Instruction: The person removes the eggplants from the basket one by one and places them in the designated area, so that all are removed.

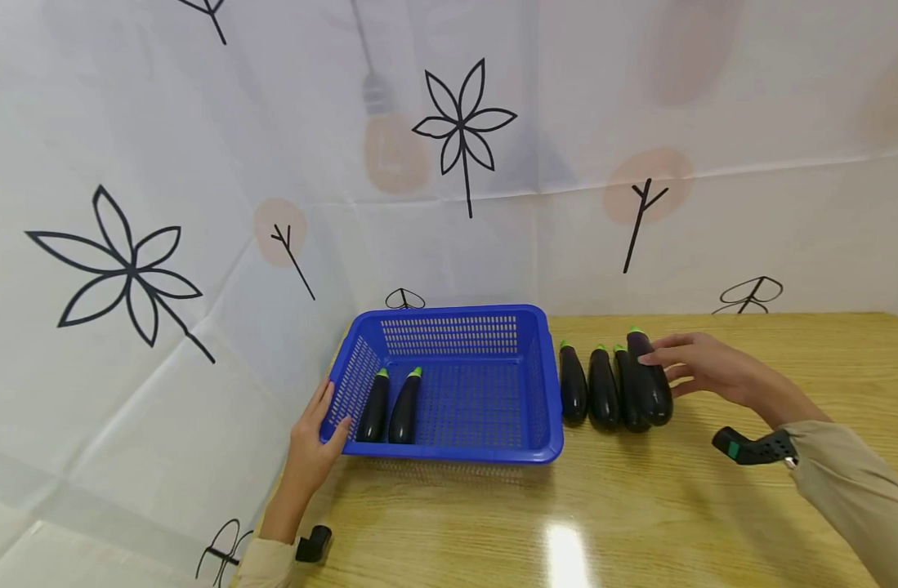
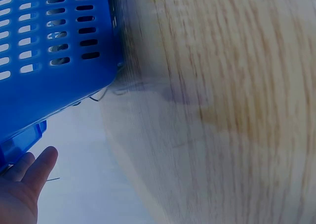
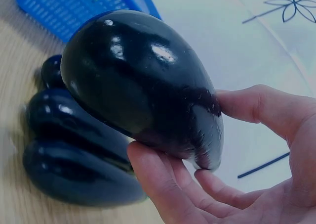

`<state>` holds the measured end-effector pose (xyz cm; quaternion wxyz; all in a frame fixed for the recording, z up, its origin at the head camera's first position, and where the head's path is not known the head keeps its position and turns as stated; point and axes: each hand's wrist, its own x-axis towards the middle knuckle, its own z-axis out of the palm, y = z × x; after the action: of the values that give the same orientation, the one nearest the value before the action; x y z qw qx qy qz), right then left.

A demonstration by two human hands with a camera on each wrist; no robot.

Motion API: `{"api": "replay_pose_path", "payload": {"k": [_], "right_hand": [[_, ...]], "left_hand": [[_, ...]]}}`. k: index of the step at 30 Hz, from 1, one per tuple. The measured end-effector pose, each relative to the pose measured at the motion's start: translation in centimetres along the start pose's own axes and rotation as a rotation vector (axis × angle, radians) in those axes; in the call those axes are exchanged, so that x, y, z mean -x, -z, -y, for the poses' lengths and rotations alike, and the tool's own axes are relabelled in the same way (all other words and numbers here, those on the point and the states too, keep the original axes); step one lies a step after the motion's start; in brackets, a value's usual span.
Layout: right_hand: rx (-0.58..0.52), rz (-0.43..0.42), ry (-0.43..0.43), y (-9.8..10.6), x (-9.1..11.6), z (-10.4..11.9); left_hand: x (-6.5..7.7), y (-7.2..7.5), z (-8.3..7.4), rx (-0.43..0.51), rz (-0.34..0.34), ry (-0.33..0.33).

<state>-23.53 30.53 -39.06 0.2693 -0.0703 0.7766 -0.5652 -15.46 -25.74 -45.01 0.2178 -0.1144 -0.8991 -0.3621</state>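
My right hand (image 1: 702,363) holds a dark purple eggplant (image 1: 649,384) with a green tip, thumb on one side and fingers on the other. In the right wrist view this eggplant (image 3: 133,80) appears raised above others on the table. Three more eggplants (image 1: 603,392) lie side by side, right of a blue plastic basket (image 1: 449,451). Inside the basket, two eggplants (image 1: 375,408) lie toward the left. My left hand (image 1: 312,441) rests at the basket's front left corner with fairly straight fingers. The left wrist view shows its fingers by the blue rim (image 2: 19,142).
A wooden table (image 1: 640,506) bears everything. Behind and to the left hangs a white cloth (image 1: 331,131) printed with dark leaf outlines. Black wrist devices (image 1: 753,447) sit at both sleeves.
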Motion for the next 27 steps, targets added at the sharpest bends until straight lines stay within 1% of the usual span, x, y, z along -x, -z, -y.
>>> {"api": "replay_pose_path", "payload": {"k": [5, 10, 17, 22, 27], "right_hand": [[0.007, 0.002, -0.017, 0.5, -0.1, -0.4], [-0.010, 0.002, -0.033, 1.0, -0.2, -1.1], [-0.004, 0.000, -0.010, 1.4, -0.1, -2.0], [-0.001, -0.008, -0.030, 1.5, -0.2, -2.5], [0.037, -0.027, -0.038, 1.6, -0.3, -3.1]], "left_hand": [[0.0, 0.0, -0.3, 0.000, -0.012, -0.002], [-0.1, 0.0, -0.2, -0.005, -0.016, -0.005], [0.0, -0.1, -0.1, -0.006, -0.021, -0.012], [0.0, 0.1, -0.2, -0.002, -0.015, -0.001], [0.0, 0.2, -0.4, 0.011, -0.008, 0.005]]}}
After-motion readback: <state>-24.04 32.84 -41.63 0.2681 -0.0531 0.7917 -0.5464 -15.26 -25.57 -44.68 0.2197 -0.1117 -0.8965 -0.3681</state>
